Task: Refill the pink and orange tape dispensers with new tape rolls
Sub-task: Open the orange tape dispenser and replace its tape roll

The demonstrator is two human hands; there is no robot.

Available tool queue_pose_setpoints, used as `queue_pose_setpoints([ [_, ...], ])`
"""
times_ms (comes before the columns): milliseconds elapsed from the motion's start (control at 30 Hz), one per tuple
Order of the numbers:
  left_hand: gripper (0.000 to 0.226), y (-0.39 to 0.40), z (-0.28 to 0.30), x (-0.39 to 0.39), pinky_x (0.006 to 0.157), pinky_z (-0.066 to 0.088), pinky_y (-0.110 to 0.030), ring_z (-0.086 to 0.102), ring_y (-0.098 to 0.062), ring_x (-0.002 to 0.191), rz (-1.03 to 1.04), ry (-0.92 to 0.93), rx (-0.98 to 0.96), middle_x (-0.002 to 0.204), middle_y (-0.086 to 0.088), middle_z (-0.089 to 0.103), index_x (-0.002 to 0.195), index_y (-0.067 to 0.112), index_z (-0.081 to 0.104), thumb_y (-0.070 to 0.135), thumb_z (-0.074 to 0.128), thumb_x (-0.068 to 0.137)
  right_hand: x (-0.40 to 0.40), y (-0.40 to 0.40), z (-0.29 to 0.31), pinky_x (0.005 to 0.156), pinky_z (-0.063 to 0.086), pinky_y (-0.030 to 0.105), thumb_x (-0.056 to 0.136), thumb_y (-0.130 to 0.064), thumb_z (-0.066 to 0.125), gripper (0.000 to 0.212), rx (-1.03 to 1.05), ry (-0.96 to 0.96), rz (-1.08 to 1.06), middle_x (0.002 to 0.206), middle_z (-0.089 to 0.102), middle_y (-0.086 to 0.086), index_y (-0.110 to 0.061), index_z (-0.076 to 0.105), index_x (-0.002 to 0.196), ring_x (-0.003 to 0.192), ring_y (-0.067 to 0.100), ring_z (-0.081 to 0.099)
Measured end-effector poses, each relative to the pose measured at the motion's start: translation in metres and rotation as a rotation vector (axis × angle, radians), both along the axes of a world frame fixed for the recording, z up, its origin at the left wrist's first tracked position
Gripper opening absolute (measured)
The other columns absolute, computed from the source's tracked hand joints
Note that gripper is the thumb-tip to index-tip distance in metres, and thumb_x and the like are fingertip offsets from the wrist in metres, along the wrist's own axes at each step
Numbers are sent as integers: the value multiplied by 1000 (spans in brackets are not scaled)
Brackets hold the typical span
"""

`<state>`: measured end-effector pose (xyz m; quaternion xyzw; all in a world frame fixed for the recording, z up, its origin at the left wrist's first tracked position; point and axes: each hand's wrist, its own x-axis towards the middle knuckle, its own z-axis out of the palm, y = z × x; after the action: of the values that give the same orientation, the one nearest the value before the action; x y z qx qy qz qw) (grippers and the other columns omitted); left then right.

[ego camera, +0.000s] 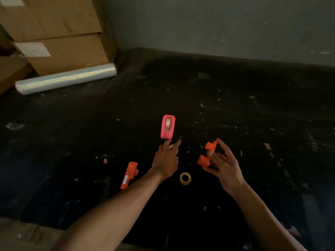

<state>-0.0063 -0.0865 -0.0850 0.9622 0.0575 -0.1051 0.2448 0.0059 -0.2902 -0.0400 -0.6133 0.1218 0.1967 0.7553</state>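
Note:
The pink tape dispenser [168, 126] stands on the dark table with a tape roll seated in it. Just below it my left hand [167, 160] reaches forward, fingers spread over a small white object that is mostly hidden. My right hand [223, 164] holds one orange dispenser half [206, 154] by its edge, thumb on its side. The other orange half [129, 174] lies flat to the left of my left forearm. A clear tape roll [185, 178] with a yellowish core lies on the table between my wrists.
A long roll of stretch film [65, 79] lies at the back left against stacked cardboard boxes [59, 35]. A grey wall [217, 24] bounds the table's [235, 109] far side. Small scraps of tape and paper litter the dark surface.

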Motion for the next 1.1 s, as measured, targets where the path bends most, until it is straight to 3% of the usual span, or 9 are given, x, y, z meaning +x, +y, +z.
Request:
queue_pose_setpoints([
  [133, 57, 8, 0, 19, 106, 42, -46, 38, -30, 131, -70, 88, 78, 145, -8, 37, 146, 30, 39, 14, 56, 93, -1, -1, 0, 84, 56, 49, 94, -11, 61, 61, 0, 1, 8, 118, 67, 9, -32, 37, 146, 95, 24, 70],
  [233, 48, 12, 5, 23, 104, 44, -38, 45, -24, 128, -25, 100, -1, 139, -7, 44, 139, 28, 48, 17, 59, 94, -3, -3, -2, 80, 58, 47, 94, -11, 61, 60, 0, 2, 25, 117, 67, 7, -33, 39, 145, 95, 24, 71],
  [400, 31, 11, 10, 6, 84, 51, -25, 60, -12, 104, 199, -4, -423, 125, -3, 55, 115, 27, 57, 24, 71, 87, -8, 1, -10, 74, 60, 44, 93, -11, 62, 60, 5, 48, 65, 119, 64, 10, -36, 40, 143, 99, 29, 70],
  [533, 33, 6, 23, -9, 75, 47, -21, 59, -4, 96, 376, 55, -746, 112, 9, 59, 116, 28, 57, 28, 72, 86, -11, 13, -13, 71, 61, 40, 94, -9, 61, 59, 2, 43, 129, 121, 65, 9, -39, 41, 141, 100, 26, 71],
  [667, 31, 2, 27, -18, 95, 51, -36, 65, -11, 100, 555, 72, -941, 108, 4, 69, 109, 26, 60, 25, 75, 82, -13, 24, -10, 85, 59, 48, 93, -8, 61, 61, -46, -14, 213, 122, 63, 7, -40, 41, 141, 103, 25, 69],
  [867, 26, -3, 42, -18, 89, 56, -38, 69, -21, 96, 792, 55, -1251, 106, -9, 70, 108, 16, 58, 13, 71, 86, -20, 35, -6, 74, 61, 40, 92, -3, 61, 60, -10, -48, 292, 121, 62, 12, -36, 43, 139, 99, 25, 71],
  [933, 19, -5, 49, -19, 81, 57, -36, 72, -21, 90, 825, 60, -1342, 97, -10, 74, 104, 13, 61, 10, 69, 87, -23, 37, -5, 74, 62, 40, 92, -1, 61, 59, 8, -70, 311, 122, 61, 14, -34, 45, 138, 101, 27, 70],
  [1033, 11, -8, 53, -22, 92, 54, -41, 72, -23, 93, 800, 120, -1352, 91, -8, 76, 93, 13, 65, 14, 72, 85, -24, 40, -3, 79, 61, 44, 91, 1, 61, 59, 15, -107, 293, 120, 64, 12, -31, 45, 139, 103, 26, 70],
  [1100, 27, -9, 53, -25, 100, 49, -47, 69, -24, 101, 753, 184, -1291, 101, -9, 75, 98, 14, 65, 24, 79, 78, -24, 40, -3, 81, 61, 45, 91, 1, 61, 59, 15, -124, 270, 118, 66, 9, -30, 45, 139, 101, 24, 71],
])
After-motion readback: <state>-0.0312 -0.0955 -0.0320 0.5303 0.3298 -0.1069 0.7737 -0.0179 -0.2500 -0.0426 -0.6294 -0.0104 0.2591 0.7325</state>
